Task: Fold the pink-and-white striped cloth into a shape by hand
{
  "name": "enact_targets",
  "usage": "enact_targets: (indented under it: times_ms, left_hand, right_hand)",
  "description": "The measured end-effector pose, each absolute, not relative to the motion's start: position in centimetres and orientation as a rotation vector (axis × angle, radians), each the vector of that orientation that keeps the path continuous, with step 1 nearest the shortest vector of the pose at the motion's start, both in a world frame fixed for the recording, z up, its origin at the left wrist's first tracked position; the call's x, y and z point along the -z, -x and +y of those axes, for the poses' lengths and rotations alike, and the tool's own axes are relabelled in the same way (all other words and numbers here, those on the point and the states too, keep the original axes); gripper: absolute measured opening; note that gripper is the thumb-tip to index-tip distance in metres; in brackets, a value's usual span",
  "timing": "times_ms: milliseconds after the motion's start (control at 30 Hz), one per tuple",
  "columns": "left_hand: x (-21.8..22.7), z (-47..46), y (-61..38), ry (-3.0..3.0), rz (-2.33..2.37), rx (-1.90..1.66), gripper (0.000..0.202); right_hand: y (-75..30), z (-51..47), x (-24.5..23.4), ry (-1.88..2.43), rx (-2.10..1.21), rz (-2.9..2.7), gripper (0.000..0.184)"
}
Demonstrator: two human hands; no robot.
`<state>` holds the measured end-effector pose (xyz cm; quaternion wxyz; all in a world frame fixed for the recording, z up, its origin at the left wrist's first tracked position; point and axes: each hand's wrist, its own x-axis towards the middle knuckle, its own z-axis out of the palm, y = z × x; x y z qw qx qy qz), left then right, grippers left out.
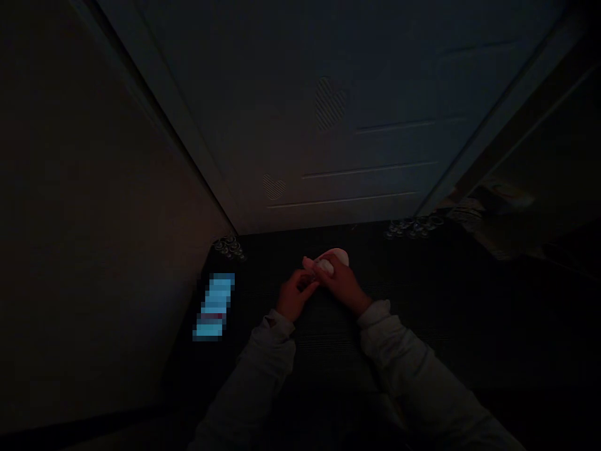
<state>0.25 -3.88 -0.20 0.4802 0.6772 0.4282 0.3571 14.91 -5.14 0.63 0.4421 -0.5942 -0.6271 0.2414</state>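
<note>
I see the right hand (342, 285), its fingers wrapped around a pale rounded object (332, 260), right of the lit phone (215, 307). The left hand (292, 298) is just beside it, and I cannot tell its grip.

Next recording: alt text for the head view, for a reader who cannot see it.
In a very dark room, the right hand holds a small pale rounded object over a dark surface, with the left hand close against it. A glowing screen lies to the left, and a pale panelled door stands behind.
</note>
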Motion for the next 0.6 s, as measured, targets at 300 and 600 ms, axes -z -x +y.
enact_targets:
  times_ms: [300,600]
  left_hand:
    - [0.5,-3.8,-0.2,-1.652,1.047,-0.905,0.027]
    - [0.1,-3.9,-0.2,-1.613,1.023,-0.881,0.023]
  right_hand:
    - [-15.3,-4.7,0.4,1.549,-0.614,-1.402,0.029]
    - [-14.9,-5.3,-0.8,1.484,-0.662,-1.500,0.025]
